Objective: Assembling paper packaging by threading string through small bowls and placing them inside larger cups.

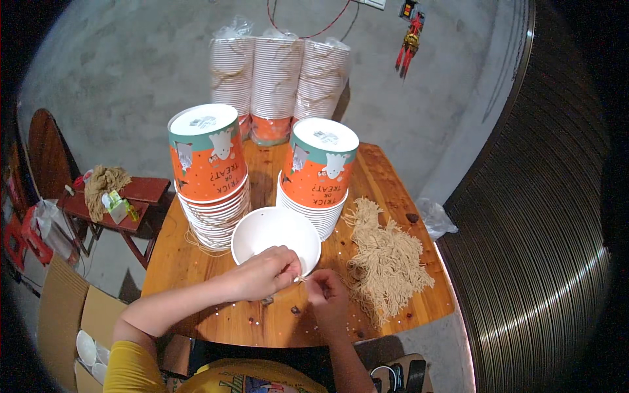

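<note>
A white paper bucket (pixel 275 226) rests on the table with its open mouth turned up toward me. My left hand (pixel 270 268) reaches over its near rim, the fingers pinched together at the edge. Just right of that rim, my right hand (pixel 327 298) is closed too, thumb against fingers. A short bit of beige string (pixel 301 279) shows between both hands at the bucket's edge, and each hand pinches it. A loose heap of cut beige strings (pixel 388 265) lies right of my right hand. The bucket's outer side is hidden.
Upside-down orange and green printed buckets form a left stack (pixel 208 160) and a right stack (pixel 320 173) on the wooden table (pixel 216 324). Plastic-wrapped bucket stacks (pixel 275 82) stand behind. A red bench (pixel 147 190) and cardboard box (pixel 62 298) are left, a ribbed shutter (pixel 531 196) right.
</note>
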### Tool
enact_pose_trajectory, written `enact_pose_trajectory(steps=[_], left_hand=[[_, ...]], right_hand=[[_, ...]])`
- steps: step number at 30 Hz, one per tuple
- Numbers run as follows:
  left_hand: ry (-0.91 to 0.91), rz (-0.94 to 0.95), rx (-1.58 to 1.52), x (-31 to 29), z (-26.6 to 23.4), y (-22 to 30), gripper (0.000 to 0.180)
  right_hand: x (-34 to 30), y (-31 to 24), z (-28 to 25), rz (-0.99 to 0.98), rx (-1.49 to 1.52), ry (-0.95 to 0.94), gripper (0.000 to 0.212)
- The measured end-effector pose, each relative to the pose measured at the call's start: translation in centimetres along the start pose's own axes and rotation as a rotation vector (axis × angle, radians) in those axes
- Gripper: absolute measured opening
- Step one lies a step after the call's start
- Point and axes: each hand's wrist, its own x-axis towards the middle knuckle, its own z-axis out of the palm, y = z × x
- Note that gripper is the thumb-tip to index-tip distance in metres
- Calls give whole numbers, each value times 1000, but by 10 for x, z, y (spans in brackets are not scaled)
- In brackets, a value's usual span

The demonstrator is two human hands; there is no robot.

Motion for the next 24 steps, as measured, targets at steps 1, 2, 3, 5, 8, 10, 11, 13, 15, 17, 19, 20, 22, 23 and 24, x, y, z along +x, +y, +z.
enact_pose_trajectory(steps=[1, 2, 3, 5, 8, 10, 11, 13, 15, 17, 19, 20, 22, 23, 24], left_hand=[[2, -1, 0, 0, -1, 1, 9], [18, -19, -11, 0, -1, 4, 9], [35, -38, -22, 0, -1, 6, 9], [40, -34, -22, 1, -1, 6, 9], [51, -26, -19, 0, 0, 8, 9], [57, -20, -15, 0, 1, 8, 9], [55, -23, -21, 0, 1, 7, 9], [55, -27, -25, -1, 2, 8, 9], [52, -29, -27, 0, 3, 10, 9], [54, -22, -16, 0, 4, 10, 10], [55, -18, -5, 0, 4, 11, 10], [70, -19, 7, 0, 4, 12, 10], [84, -20, 20, 0, 4, 12, 11], [91, -16, 22, -1, 5, 12, 11], [97, -13, 25, -1, 6, 12, 10]], right_hand=[[-2, -7, 0, 41, 57, -3, 7], [-3, -12, -1, 82, 114, -4, 8], [-3, -9, -2, 82, 113, -3, 8], [-3, 0, -4, 19, 16, -1, 9], [-5, 0, -7, -16, -24, -15, 8], [-5, 0, -8, -32, -49, -12, 9], [-5, 0, -8, -46, -74, -10, 9], [-5, -9, -3, -41, -84, 1, 11], [-6, -10, -1, -36, -96, 19, 14], [-4, -2, 0, -202, -449, 45, 17], [-6, -9, 1, -225, -525, 60, 16], [-6, -12, 1, -250, -600, 75, 15], [-5, -13, 1, -357, -644, 99, 14], [-4, -14, 2, -465, -686, 122, 12], [-4, -13, 1, -466, -686, 122, 12]])
